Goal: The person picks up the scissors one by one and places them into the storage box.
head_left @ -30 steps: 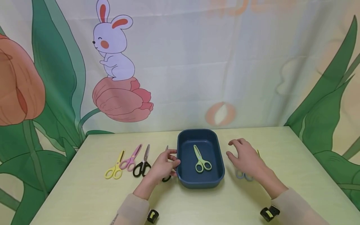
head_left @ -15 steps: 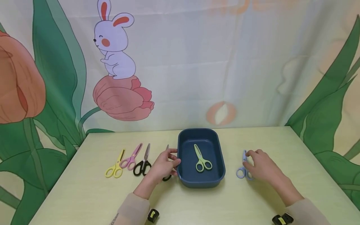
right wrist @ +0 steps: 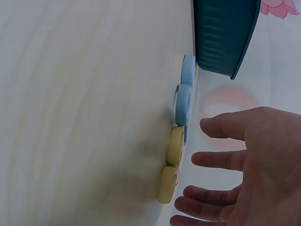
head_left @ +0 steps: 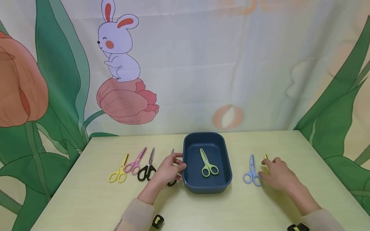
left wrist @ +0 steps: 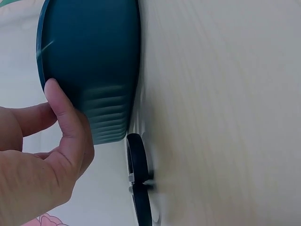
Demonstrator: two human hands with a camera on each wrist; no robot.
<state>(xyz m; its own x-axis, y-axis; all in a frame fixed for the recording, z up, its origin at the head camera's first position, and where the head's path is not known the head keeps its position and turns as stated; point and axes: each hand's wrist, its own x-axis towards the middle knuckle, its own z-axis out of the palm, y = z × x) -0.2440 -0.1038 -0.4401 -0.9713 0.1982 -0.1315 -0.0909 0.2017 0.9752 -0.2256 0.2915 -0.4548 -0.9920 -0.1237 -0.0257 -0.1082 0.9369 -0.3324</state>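
In the head view my left hand [head_left: 168, 169] pinches the left rim of a dark blue plastic box [head_left: 206, 189]. The left wrist view shows thumb and fingers on that rim. Light green scissors [head_left: 204, 159] lie inside the box. Black-handled scissors [left wrist: 138, 157] lie beside the box, partly hidden under my left hand in the head view. My right hand [head_left: 279, 175] hovers over yellow scissors [head_left: 265, 156], largely covering them. Its fingers are spread, holding nothing, and apart from the yellow handles [right wrist: 175, 146] in the right wrist view. Light blue scissors [head_left: 252, 170] lie just left of them.
Left of the box, on the pale table [head_left: 199, 211], lie another yellow pair of scissors [head_left: 122, 169], pink scissors [head_left: 138, 159] and black-handled scissors [head_left: 148, 167]. A printed cloth [head_left: 185, 80] with a rabbit and tulips hangs behind the table's back edge.
My right hand has moved right, from near the box past the light blue scissors to the yellow ones, uncovering the blue pair. My left hand and the box have stayed put.
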